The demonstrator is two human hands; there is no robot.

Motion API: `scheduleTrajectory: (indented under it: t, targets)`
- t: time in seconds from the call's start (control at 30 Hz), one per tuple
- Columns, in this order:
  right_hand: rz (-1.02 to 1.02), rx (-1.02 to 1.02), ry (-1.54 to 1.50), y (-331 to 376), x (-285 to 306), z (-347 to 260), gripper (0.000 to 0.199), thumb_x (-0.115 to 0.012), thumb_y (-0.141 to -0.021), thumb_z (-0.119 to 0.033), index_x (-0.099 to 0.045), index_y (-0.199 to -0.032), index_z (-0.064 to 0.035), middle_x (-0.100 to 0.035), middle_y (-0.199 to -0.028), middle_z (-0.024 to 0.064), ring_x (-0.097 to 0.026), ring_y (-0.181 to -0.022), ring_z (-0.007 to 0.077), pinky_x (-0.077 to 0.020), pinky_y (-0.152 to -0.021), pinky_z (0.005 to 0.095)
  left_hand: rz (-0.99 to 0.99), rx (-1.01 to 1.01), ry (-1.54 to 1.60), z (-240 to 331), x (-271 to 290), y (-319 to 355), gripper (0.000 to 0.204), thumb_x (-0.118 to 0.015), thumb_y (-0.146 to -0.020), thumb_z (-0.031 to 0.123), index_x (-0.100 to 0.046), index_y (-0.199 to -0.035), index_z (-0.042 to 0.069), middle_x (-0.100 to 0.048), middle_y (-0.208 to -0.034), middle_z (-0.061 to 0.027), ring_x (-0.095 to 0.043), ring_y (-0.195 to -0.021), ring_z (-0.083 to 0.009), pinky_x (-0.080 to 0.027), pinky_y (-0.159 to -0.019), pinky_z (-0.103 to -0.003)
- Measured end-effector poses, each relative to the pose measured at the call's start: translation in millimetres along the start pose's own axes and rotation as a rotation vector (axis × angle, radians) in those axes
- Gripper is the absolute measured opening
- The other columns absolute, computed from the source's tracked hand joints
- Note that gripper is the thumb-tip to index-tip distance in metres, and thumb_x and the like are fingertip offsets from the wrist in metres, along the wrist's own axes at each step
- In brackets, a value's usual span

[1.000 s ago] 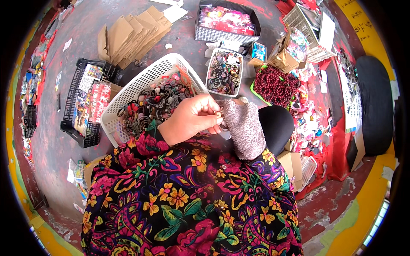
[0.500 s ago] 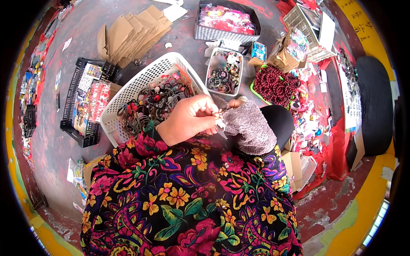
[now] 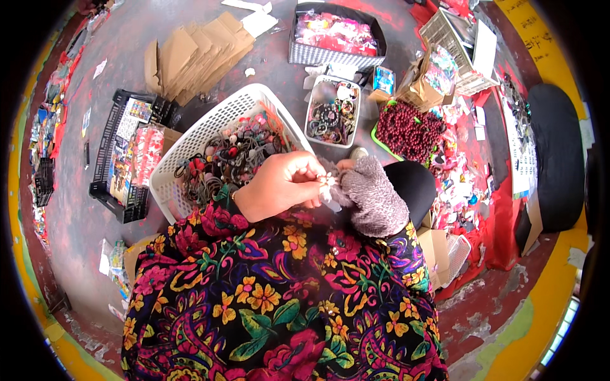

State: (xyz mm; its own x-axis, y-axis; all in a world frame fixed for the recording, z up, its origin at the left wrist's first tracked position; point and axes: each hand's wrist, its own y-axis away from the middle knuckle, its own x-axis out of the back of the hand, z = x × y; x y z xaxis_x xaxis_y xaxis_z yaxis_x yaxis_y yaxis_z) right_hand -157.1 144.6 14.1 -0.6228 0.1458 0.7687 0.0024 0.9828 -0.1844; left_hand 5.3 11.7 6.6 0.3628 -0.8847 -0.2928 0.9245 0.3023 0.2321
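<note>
My left hand (image 3: pixel 279 187) is bare and pinches a small white flower-shaped ornament (image 3: pixel 327 184) in front of my chest. My right hand (image 3: pixel 368 190), in a grey knitted fingerless glove, meets it from the right and grips the same small piece; whether a hair tie hangs from it is hidden by the fingers. Just beyond my left hand stands a white plastic basket (image 3: pixel 210 124) filled with dark hair ties and ornaments. My flowered sleeves fill the lower part of the view.
A small clear tub of hair rings (image 3: pixel 332 114) sits beyond the hands, a green tray of dark red beads (image 3: pixel 410 127) to its right. A black crate with packets (image 3: pixel 124 162) stands left, cardboard pieces (image 3: pixel 190 57) behind, a grey basket (image 3: pixel 333 38) far back.
My gloved right hand has dropped lower and turned in toward the left hand; both now close together on the white ornament.
</note>
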Motion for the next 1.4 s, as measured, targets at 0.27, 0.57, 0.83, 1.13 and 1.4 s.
scheduleTrajectory:
  t: [0.27,0.57,0.83,1.13,1.4]
  targets:
    - [0.159,0.078,-0.243,-6,2,13,0.03,-0.059,-0.071,0.001,-0.061,-0.099,-0.0098,-0.062,-0.093,0.0075,-0.06,-0.078,0.0245,-0.0475,-0.064,0.0319,0.062,-0.033,0.369,-7,14,-4,0.013,-0.056,-0.088,0.004,-0.056,-0.101,0.0,-0.06,-0.085,-0.0039,-0.059,-0.072,-0.0107,-0.049,-0.066,-0.024]
    - [0.111,-0.111,0.131,-16,-3,-31,0.019,-0.055,-0.079,-0.014,-0.057,-0.099,-0.011,-0.055,-0.085,0.0078,-0.057,-0.07,0.0254,-0.0473,-0.055,0.0359,-0.015,-0.056,0.09,0,4,3,0.009,-0.054,-0.088,0.001,-0.052,-0.098,0.001,-0.058,-0.083,-0.0041,-0.058,-0.069,-0.0099,-0.048,-0.062,-0.023]
    - [0.076,-0.057,0.097,-13,-10,-20,0.033,-0.059,-0.075,-0.009,-0.05,-0.106,-0.0037,-0.054,-0.086,0.0123,-0.05,-0.086,0.0328,-0.0407,-0.078,0.041,0.026,-0.31,-0.516,4,-3,6,0.015,-0.056,-0.085,-0.004,-0.051,-0.099,-0.001,-0.061,-0.085,-0.0034,-0.059,-0.075,-0.0072,-0.049,-0.066,-0.023]
    - [-0.091,-0.155,-0.462,-12,-6,-5,0.013,-0.064,-0.076,-0.012,-0.058,-0.084,-0.0031,-0.055,-0.079,0.0071,-0.053,-0.07,0.0176,-0.0407,-0.061,0.0295,-0.039,-0.231,-0.425,-2,2,4,0.015,-0.056,-0.085,-0.003,-0.051,-0.099,-0.001,-0.061,-0.084,-0.0038,-0.058,-0.073,-0.0068,-0.047,-0.063,-0.023]
    - [-0.136,-0.302,-0.601,-8,-5,3,0.02,-0.066,-0.081,-0.018,-0.058,-0.081,-0.0004,-0.054,-0.07,0.0003,-0.048,-0.064,0.0063,-0.039,-0.055,0.0232,-0.08,-0.073,-0.019,-5,3,1,0.014,-0.059,-0.084,-0.002,-0.052,-0.095,-0.001,-0.058,-0.082,-0.0033,-0.057,-0.071,-0.0076,-0.048,-0.063,-0.024]
